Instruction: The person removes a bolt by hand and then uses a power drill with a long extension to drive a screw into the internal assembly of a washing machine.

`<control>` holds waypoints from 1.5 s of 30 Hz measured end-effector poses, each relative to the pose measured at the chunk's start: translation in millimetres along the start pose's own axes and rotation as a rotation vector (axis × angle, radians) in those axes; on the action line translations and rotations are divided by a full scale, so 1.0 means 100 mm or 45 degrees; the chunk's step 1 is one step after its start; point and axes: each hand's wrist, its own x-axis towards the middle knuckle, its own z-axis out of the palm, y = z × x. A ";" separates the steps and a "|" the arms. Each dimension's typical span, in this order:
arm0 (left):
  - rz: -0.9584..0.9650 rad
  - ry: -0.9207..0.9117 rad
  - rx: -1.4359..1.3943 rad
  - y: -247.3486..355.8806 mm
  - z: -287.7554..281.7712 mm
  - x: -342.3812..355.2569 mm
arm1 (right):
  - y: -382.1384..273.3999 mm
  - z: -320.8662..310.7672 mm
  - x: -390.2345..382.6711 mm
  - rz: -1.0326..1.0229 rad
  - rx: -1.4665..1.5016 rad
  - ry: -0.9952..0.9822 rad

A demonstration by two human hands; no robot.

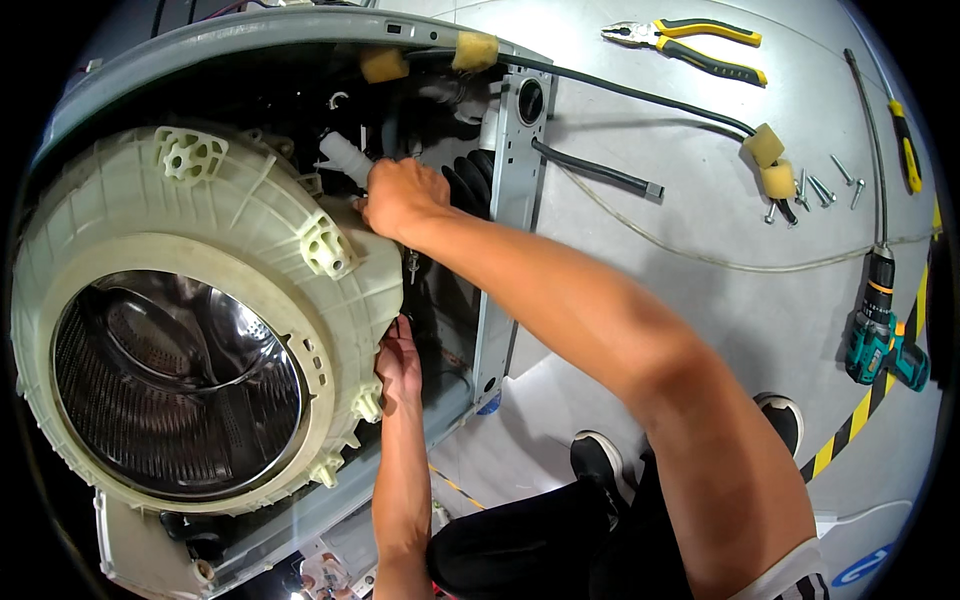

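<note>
Inside one grey cabinet (497,240), at left, I see one pale tub (255,200) around one shiny drum (180,400). Two bare hands are at its right side: the left hand (400,365) low, visible fingers close together; the right hand (405,195) curled at one white pipe (345,158). Whether either pinches anything, I can't tell. One pair of pliers (690,47), one drill (875,340) and one screwdriver (906,145) lie on the floor (760,320).

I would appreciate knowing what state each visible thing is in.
Round silver metal drum: front uncovered
Yellow-black metal pliers: lying, handles spread
Teal-black power drill: lying, long bit fitted
Yellow-black screwdriver: lying flat
Silver metal screws: loose, scattered
Left hand: grip unclear
Right hand: fingers curled, grip unclear
</note>
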 end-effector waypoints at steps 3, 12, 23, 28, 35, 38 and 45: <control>-0.002 0.032 -0.007 -0.02 0.06 -0.03 | 0.08 -0.02 0.07 0.032 0.091 -0.097; 0.016 0.000 -0.006 -0.01 0.03 -0.03 | 0.03 0.06 -0.01 0.044 0.079 0.005; 0.015 -0.021 0.051 0.00 -0.01 -0.01 | 0.09 0.11 0.01 -0.010 0.092 0.010; 0.012 -0.020 -0.003 -0.01 0.03 -0.02 | 0.09 0.09 0.02 -0.082 0.063 0.080; 0.012 0.032 0.012 -0.02 0.05 -0.01 | 0.00 0.10 0.00 -0.132 0.009 0.128; 0.002 0.068 0.022 0.00 0.05 -0.01 | 0.02 0.10 0.01 -0.159 -0.026 0.130; 0.000 -0.011 0.058 0.03 0.07 -0.04 | 0.01 0.00 -0.01 -0.261 -0.084 -0.039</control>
